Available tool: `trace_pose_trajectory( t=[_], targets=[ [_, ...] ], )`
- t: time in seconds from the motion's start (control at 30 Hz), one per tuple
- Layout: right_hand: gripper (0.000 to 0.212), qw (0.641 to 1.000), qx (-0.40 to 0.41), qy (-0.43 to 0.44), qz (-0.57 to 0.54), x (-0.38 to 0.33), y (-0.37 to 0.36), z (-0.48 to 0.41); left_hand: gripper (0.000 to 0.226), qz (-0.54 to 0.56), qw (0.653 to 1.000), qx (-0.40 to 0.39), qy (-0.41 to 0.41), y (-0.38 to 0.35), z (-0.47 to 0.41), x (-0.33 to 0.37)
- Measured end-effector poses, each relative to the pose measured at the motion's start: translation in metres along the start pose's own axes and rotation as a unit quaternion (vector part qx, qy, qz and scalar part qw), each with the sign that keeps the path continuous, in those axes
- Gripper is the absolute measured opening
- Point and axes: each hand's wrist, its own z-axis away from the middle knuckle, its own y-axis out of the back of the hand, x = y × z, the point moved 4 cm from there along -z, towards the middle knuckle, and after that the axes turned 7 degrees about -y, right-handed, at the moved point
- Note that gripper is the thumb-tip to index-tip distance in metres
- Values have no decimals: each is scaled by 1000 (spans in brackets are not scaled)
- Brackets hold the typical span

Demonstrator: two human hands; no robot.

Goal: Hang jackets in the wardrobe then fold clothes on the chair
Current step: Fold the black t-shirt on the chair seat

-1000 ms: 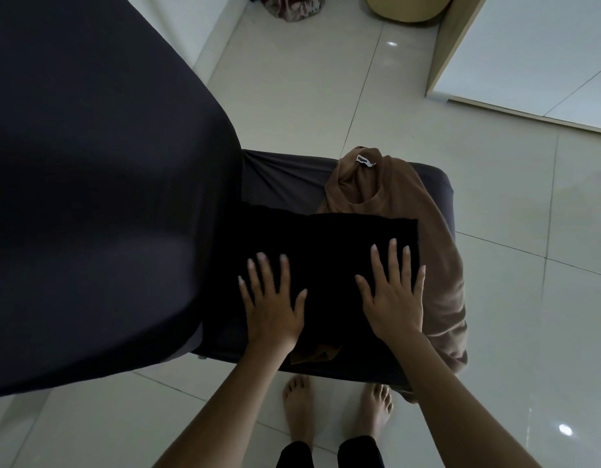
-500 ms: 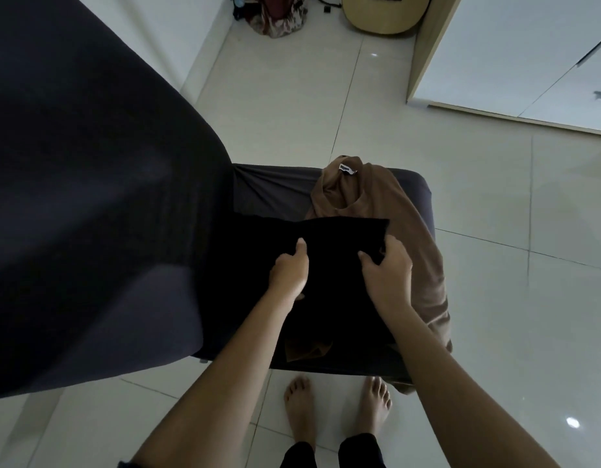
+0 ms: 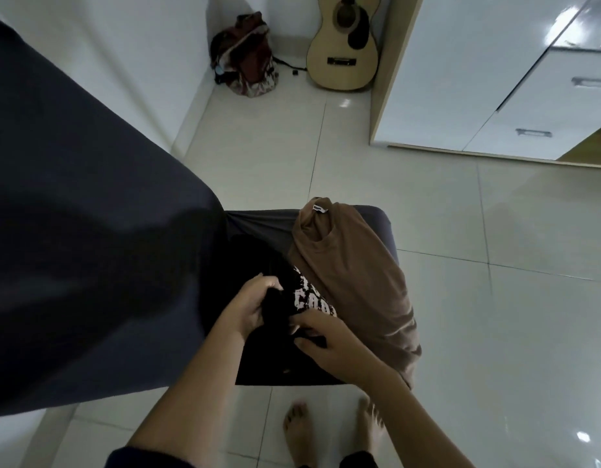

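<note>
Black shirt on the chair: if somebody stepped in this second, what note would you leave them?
Left hand: grips a bunch of the black shirt.
Right hand: pinches the same shirt at its near edge.
The shirt lies on the chair seat, white print up, crumpled.
Brown top drapes over the seat's right side, unfolded.
Done: nothing folded yet.
Left: fold both garments.

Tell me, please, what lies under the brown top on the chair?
The brown top lies on the chair's dark grey seat cover, its lower end hanging past the front edge. Anything else beneath it is hidden. The black printed T-shirt lies beside it.
</note>
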Motion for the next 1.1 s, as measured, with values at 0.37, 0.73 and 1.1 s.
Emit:
trace_pose_trajectory(
  t=[0.37, 0.73, 1.1],
  targets=[
    [68, 884, 163, -278, -339, -67, 182, 45, 31, 73, 944, -272, -169, -91, 131, 141],
    [54, 764, 145, -76, -624, -114, 254, 106, 54, -60, 911, -377, -154, -195, 189, 186],
    [47, 798, 329, -34, -503, -56, 459, 242, 51, -115, 894, -413, -128, -418, 206, 173]
  ],
)
